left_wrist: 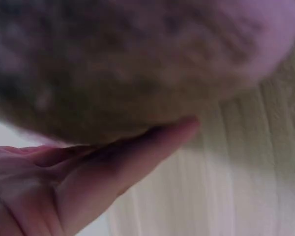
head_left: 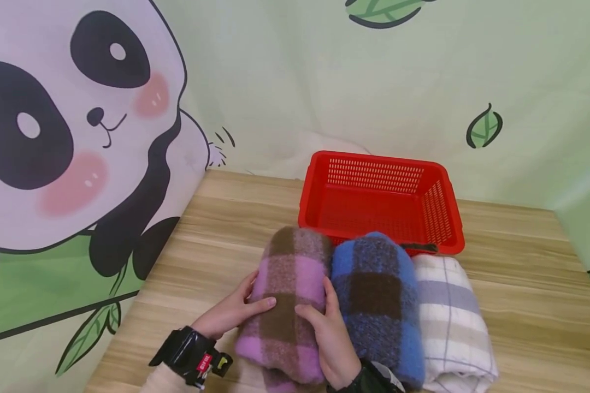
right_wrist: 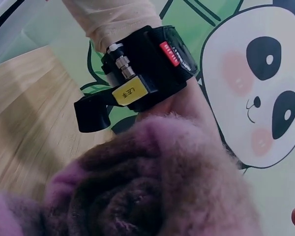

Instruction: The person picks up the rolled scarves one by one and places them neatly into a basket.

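Gripping the pink-and-brown checked blanket (head_left: 284,323) between them, left hand (head_left: 230,313) and right hand (head_left: 335,335) seem nearly done rolling, its near end perhaps left, with blue checked blanket (head_left: 375,296) and white plaid blanket (head_left: 451,327) rolled to their right, red basket (head_left: 369,202) ahead.

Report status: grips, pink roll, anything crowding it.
Left grip and right grip holding pink roll, one each side, thumbs on top. Blue roll close beside right grip, may crowd it. Basket beyond.
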A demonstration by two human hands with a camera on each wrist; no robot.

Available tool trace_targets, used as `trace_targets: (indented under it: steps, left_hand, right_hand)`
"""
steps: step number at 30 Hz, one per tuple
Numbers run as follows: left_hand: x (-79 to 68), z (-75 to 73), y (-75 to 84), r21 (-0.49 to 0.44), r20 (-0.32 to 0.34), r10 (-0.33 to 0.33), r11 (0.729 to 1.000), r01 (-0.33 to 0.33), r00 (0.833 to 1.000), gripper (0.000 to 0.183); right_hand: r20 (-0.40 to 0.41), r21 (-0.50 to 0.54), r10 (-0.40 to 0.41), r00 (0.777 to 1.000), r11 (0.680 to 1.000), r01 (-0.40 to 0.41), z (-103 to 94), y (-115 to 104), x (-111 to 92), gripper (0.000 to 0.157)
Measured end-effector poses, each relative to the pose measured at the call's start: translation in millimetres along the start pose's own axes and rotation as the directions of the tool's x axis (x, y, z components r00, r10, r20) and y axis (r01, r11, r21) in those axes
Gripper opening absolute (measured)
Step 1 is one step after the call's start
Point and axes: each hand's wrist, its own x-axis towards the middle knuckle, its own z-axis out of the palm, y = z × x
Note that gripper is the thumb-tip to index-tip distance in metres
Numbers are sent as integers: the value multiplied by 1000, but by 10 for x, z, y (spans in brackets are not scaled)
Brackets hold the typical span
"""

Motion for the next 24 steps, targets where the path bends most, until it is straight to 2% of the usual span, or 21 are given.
trace_targets:
  steps: [6, 10, 14, 18, 24]
  left_hand:
    - [21, -66, -95, -58, 42, -73, 995, 75, 996, 86]
    - [19, -115, -157, -81, 62, -106, 991, 111, 992, 84]
    - [13, -163, -222, -93, 81, -116, 988, 123, 990, 83]
    - [18, -211, -280, -114, 102, -108, 986, 119, 989, 80]
    - [14, -272, -357, -104, 110, -119, 986, 131, 987, 78]
  right_hand:
    - [-17, -35, -6, 1000, 999, 5, -3, 53, 29, 90]
    - [-32, -64, 31, 999, 997, -33, 10, 98, 42, 92]
    - [-54, -94, 57, 997, 994, -62, 29, 169, 51, 94]
    - [-89, -127, 29, 996, 991, -40, 48, 235, 70, 94]
    - [-119, -144, 31, 992, 988, -48, 74, 295, 93, 96]
